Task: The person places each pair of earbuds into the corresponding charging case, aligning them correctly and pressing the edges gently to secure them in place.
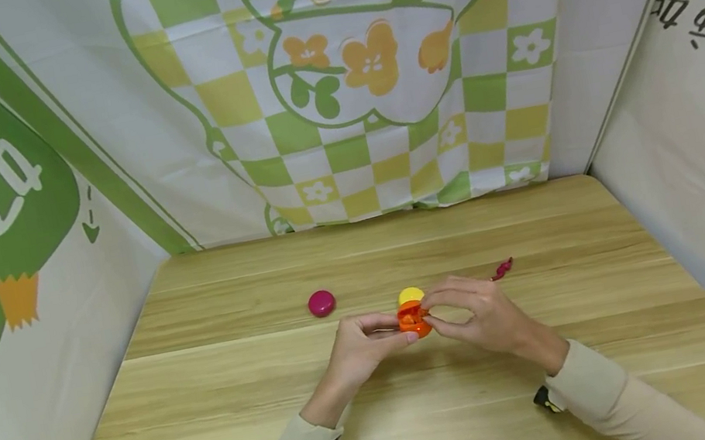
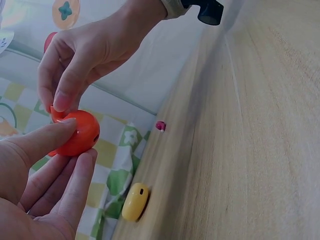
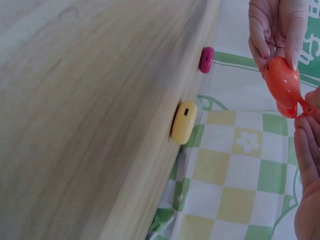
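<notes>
My left hand point(image 1: 364, 348) holds an orange earphone case point(image 1: 417, 327) with its lid raised, the thumb on one side and fingers beneath, as the left wrist view shows. Thumb and fingertips of my right hand point(image 1: 482, 311) pinch a small orange earbud point(image 3: 307, 106) at the mouth of the case. The right wrist view shows the earbud's stem touching or very near the case; how much sits inside is hidden. Just behind the hands is a closed yellow case point(image 1: 410, 295), partly covered by the orange one in the head view.
A closed magenta case point(image 1: 321, 303) lies on the wooden table point(image 1: 228, 399) to the left. Small magenta pieces, seemingly earbuds point(image 1: 503, 269), lie beyond the right hand. Printed cloth point(image 1: 384, 159) hangs behind the table, and more cloth walls stand at both sides.
</notes>
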### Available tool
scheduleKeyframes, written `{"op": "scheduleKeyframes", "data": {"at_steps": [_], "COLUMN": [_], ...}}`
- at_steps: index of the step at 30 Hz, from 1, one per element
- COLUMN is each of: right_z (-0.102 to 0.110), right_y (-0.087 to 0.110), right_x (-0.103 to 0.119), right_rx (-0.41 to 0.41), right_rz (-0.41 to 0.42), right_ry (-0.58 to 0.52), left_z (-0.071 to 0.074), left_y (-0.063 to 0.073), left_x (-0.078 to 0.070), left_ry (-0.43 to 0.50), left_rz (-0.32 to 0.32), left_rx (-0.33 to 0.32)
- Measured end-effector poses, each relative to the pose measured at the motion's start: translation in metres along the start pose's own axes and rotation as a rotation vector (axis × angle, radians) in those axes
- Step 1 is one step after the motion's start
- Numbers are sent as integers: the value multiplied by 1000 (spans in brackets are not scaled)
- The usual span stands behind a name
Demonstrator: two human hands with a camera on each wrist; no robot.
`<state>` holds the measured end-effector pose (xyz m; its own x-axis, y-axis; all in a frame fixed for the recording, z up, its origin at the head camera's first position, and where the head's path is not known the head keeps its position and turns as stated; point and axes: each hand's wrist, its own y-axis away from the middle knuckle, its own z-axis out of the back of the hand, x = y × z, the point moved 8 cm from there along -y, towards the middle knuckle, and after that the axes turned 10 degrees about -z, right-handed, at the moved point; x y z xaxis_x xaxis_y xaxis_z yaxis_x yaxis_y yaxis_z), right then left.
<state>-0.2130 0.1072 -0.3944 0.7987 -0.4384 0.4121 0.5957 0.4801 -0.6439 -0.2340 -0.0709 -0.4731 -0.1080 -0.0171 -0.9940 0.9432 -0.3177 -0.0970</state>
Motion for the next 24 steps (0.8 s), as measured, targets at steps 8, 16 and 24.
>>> {"op": "scheduleKeyframes", "data": {"at_steps": [8,16,24], "right_z": [0,-3,-3], "right_y": [0,6,9], "right_x": [1,-4,-6], "right_rx": [-5,-9,1], "right_rz": [-8,-45,-47], "right_ry": [47,-9,-64], "left_z": [2,0,1], "left_y": [0,1,2], "left_x": [2,1,1], "left_ry": [-4,-13,-15], "left_rz": [16,12,11], "left_rx": [-23,-15,-19]}}
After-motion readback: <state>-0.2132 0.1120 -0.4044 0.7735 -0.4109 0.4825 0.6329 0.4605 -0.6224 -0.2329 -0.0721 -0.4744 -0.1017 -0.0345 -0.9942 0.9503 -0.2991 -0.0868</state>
